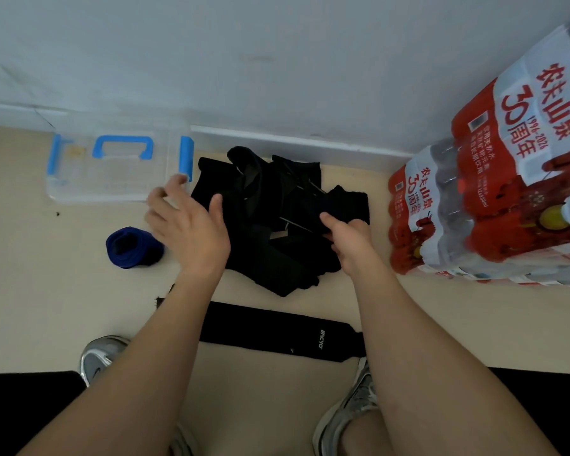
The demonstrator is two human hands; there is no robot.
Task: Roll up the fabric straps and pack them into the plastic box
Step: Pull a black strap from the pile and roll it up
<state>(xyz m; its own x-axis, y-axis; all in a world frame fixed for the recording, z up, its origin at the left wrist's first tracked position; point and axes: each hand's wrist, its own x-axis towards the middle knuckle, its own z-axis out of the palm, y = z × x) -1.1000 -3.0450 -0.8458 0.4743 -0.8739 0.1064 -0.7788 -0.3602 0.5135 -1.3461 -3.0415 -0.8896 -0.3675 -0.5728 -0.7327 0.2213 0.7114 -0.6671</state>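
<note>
A heap of black fabric straps (270, 212) lies on the floor against the wall. My right hand (349, 238) rests on its right side with fingers curled into the fabric. My left hand (188, 225) hovers open between the heap and the clear plastic box (79, 192), whose lid with blue handle and clips is on. A rolled blue strap (132, 248) sits on the floor left of my left hand. One black strap (277, 334) lies flat nearer to me.
Shrink-wrapped packs of water bottles (494, 199) stand stacked at the right. The wall and baseboard (293, 139) run just behind the heap and box. My two grey shoes (102, 353) (349, 413) are at the bottom.
</note>
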